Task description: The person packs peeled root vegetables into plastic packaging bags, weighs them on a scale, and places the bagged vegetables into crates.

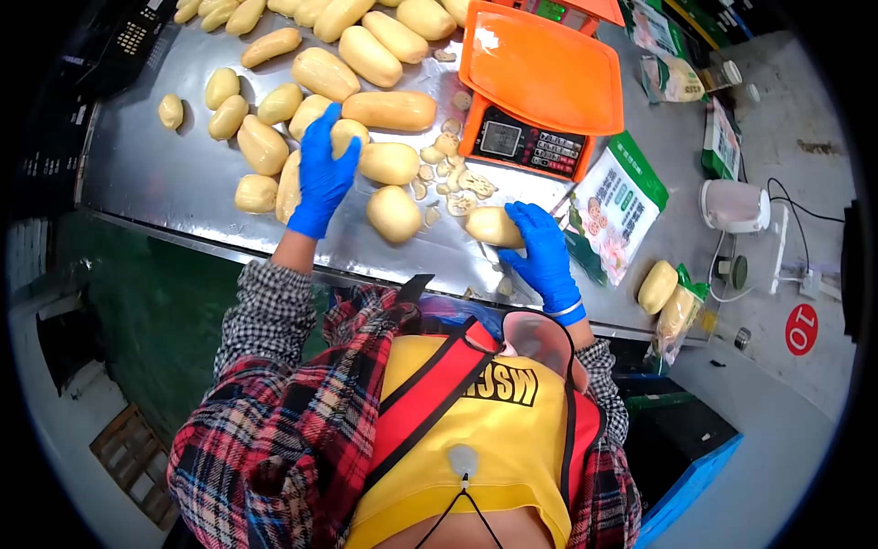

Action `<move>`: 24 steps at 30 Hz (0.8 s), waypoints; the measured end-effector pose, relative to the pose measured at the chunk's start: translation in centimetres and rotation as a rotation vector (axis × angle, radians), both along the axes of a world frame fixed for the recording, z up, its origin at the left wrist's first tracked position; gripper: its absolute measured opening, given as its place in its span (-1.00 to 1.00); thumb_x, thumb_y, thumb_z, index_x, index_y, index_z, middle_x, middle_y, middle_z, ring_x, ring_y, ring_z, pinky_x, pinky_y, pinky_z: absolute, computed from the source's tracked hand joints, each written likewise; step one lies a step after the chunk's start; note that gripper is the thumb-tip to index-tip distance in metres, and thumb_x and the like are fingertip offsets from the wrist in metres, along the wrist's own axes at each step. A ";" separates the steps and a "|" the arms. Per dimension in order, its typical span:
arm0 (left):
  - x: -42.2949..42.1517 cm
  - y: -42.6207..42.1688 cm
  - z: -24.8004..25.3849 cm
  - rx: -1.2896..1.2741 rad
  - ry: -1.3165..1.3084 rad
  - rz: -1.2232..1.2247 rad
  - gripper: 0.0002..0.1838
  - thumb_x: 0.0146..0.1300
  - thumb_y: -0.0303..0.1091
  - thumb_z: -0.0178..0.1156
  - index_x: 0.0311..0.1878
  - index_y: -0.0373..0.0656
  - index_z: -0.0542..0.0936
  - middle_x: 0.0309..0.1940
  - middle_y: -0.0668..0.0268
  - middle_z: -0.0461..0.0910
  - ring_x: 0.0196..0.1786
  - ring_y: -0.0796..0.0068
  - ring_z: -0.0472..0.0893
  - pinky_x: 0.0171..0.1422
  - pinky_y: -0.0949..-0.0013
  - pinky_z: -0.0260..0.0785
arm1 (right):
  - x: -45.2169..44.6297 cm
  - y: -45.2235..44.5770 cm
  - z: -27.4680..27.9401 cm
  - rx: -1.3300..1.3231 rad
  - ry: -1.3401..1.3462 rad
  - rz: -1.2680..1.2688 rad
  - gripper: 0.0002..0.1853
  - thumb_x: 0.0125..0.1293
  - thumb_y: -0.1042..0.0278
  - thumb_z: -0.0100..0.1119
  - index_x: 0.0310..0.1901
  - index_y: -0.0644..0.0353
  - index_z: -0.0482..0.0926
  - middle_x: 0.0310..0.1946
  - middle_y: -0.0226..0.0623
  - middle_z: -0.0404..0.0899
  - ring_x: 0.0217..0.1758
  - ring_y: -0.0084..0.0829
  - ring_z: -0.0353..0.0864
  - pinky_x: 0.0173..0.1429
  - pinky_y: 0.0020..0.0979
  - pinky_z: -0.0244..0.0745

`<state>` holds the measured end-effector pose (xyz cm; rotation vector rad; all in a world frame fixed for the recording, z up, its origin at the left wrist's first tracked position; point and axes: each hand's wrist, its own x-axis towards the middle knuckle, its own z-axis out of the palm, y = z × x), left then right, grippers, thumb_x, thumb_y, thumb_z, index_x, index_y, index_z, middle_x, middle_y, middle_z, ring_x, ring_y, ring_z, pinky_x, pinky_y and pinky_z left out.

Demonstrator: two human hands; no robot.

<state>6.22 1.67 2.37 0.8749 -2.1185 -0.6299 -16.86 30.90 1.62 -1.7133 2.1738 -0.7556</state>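
Observation:
Peeled lotus root pieces [390, 163] lie across the metal table. My left hand [325, 174], in a blue glove, is among them with thumb and fingers apart, beside a rounded piece [347, 137]; whether it touches that piece is unclear. My right hand [542, 252], also blue-gloved, has its fingers and thumb around the right end of a short root piece [492, 226] near the table's front edge. Between the hands sits a round piece [394, 214]. Thin cut slices [476, 183] are scattered below the scale.
An orange weighing scale [544, 69] stands at the back right of the metal table [137, 137]. Right of it lie a green-and-white printed bag [615, 210], a lone root [658, 286], a bagged root [679, 313] and a white device [734, 206] with cables. Black crates [119, 46] are at left.

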 end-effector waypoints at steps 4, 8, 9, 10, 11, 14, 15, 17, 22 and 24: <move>-4.5 0.2 0.9 -0.104 -0.045 -0.110 -0.40 0.19 -0.41 0.29 0.30 -0.27 0.36 0.19 0.11 0.47 0.23 0.22 0.45 0.33 0.24 0.27 | -0.2 -1.0 -2.6 -0.025 0.093 0.009 -0.20 -0.20 0.29 0.47 0.22 0.09 0.44 0.09 -0.16 0.48 0.19 -0.10 0.44 0.22 -0.22 0.40; -7.8 3.0 1.4 -0.002 0.019 -0.242 -0.41 0.20 -0.41 0.29 0.31 -0.22 0.37 0.19 0.19 0.48 0.23 0.30 0.46 0.28 0.29 0.30 | -0.6 -0.5 -3.6 -0.018 -0.622 -0.264 -0.31 0.05 0.16 0.41 0.23 0.23 0.44 0.00 -0.12 0.60 0.01 -0.12 0.61 0.09 -0.23 0.51; -8.0 3.8 1.6 0.036 0.044 -0.275 -0.42 0.21 -0.40 0.29 0.31 -0.21 0.38 0.19 0.21 0.49 0.22 0.33 0.46 0.27 0.31 0.31 | -0.2 -0.3 -3.7 -0.039 -1.033 -0.312 -0.29 0.15 0.05 0.30 0.26 0.32 0.38 0.04 -0.08 0.57 0.05 -0.17 0.61 0.10 -0.27 0.52; -8.2 4.5 1.8 0.067 0.037 -0.307 -0.45 0.23 -0.40 0.27 0.30 -0.18 0.40 0.19 0.24 0.49 0.20 0.39 0.47 0.22 0.35 0.33 | -0.1 -0.3 -2.3 -0.036 -1.431 -0.374 -0.29 0.19 0.03 0.23 0.28 0.34 0.34 0.05 -0.04 0.55 0.06 -0.14 0.60 0.12 -0.24 0.51; -8.2 5.1 1.5 0.153 0.053 -0.328 -0.47 0.23 -0.39 0.27 0.27 -0.19 0.41 0.15 0.20 0.51 0.19 0.33 0.48 0.23 0.32 0.33 | 0.2 -0.1 -1.1 -0.032 -1.833 -0.431 -0.28 0.24 0.02 0.15 0.30 0.37 0.29 0.06 0.00 0.53 0.07 -0.11 0.59 0.15 -0.21 0.50; -8.0 6.6 1.3 0.413 0.047 -0.362 -0.54 0.24 -0.39 0.24 0.21 -0.21 0.45 0.07 0.14 0.53 0.16 0.28 0.51 0.22 0.29 0.35 | 0.7 0.2 -1.0 -0.122 -2.204 -0.354 -0.26 0.27 0.01 0.06 0.34 0.38 0.19 0.11 0.11 0.47 0.10 -0.04 0.57 0.18 -0.17 0.50; -8.0 6.8 1.0 0.417 0.063 -0.379 -0.54 0.24 -0.40 0.23 0.21 -0.21 0.45 0.07 0.14 0.54 0.16 0.29 0.51 0.22 0.29 0.35 | 0.9 0.0 -1.0 -0.145 -2.284 -0.319 -0.24 0.27 0.00 0.06 0.35 0.39 0.17 0.12 0.13 0.47 0.10 -0.03 0.56 0.18 -0.18 0.50; -7.6 7.4 0.4 0.398 0.099 -0.392 -0.55 0.24 -0.41 0.23 0.21 -0.21 0.45 0.06 0.15 0.54 0.15 0.30 0.51 0.22 0.30 0.35 | 1.2 0.1 -1.2 -0.111 -2.195 -0.374 -0.27 0.26 0.02 0.10 0.32 0.38 0.21 0.10 0.08 0.49 0.07 -0.09 0.58 0.15 -0.19 0.52; -4.9 7.3 0.5 0.174 -0.025 -0.365 -0.55 0.26 -0.39 0.21 0.23 -0.17 0.46 0.08 0.19 0.55 0.12 0.30 0.53 0.21 0.30 0.34 | 1.1 -0.9 -2.9 -0.030 -1.095 -0.386 -0.36 0.14 0.15 0.33 0.19 0.37 0.45 -0.08 -0.18 0.62 -0.06 -0.32 0.61 0.04 -0.35 0.50; -3.6 7.7 1.0 0.152 -0.096 -0.336 -0.54 0.25 -0.39 0.20 0.24 -0.16 0.46 0.09 0.14 0.54 0.15 0.17 0.50 0.28 0.21 0.30 | 1.3 -0.7 -3.0 -0.092 -0.643 -0.344 -0.25 0.03 0.14 0.43 0.23 0.36 0.42 -0.08 -0.12 0.62 -0.07 -0.26 0.62 0.04 -0.30 0.49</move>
